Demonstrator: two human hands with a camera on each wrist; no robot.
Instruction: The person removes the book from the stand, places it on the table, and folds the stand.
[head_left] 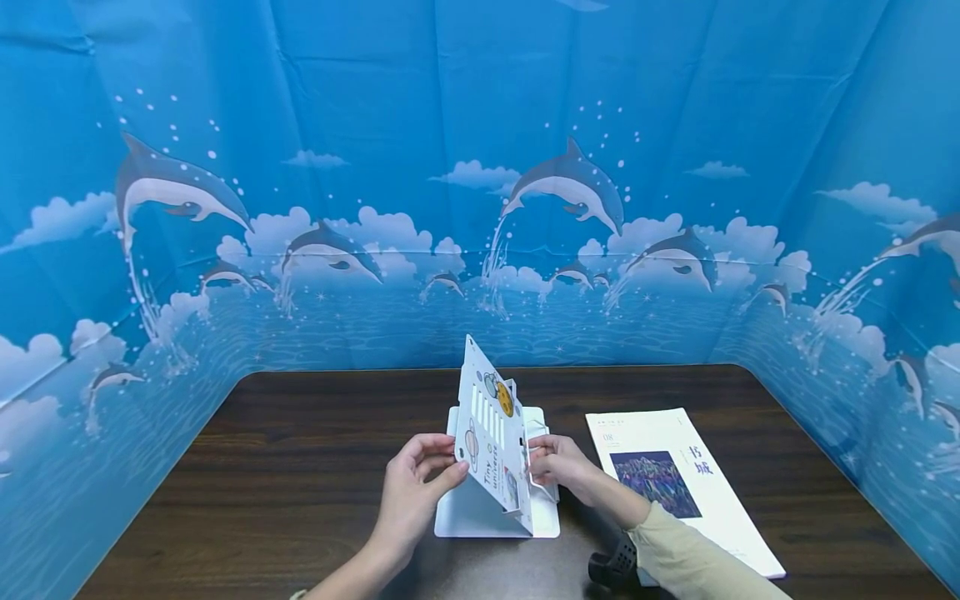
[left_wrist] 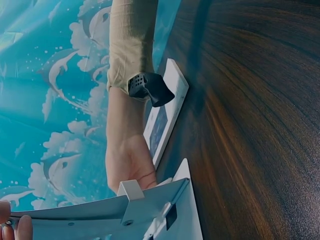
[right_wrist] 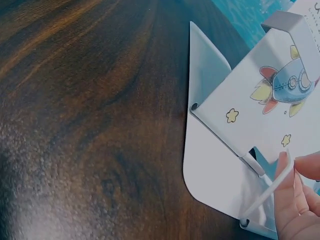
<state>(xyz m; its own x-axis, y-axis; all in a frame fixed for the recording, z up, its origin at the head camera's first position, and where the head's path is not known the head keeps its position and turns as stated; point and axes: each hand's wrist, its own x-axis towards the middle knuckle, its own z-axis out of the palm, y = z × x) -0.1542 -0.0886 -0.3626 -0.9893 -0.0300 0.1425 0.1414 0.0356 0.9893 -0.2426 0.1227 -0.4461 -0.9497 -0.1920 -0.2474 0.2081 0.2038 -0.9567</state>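
Observation:
A white folding book stand (head_left: 483, 429), printed with planets and the words "Tiny universe", stands on the table with its panel tilted up from a flat base plate (head_left: 468, 518). My left hand (head_left: 414, 482) pinches the panel's left edge between thumb and fingers. On the other side, my right hand (head_left: 561, 463) pinches a bent white wire support (right_wrist: 269, 194), whose lower end sits at the base plate's edge. A rocket drawing (right_wrist: 294, 82) and a raised page clip (right_wrist: 287, 22) show on the panel in the right wrist view.
A white-covered book (head_left: 723, 504) with a dark picture lies to the right, partly under my right forearm. A black device (head_left: 613, 567) sits at the right wrist. Behind the dark wooden table (head_left: 300, 467) hangs a blue dolphin curtain (head_left: 390, 125).

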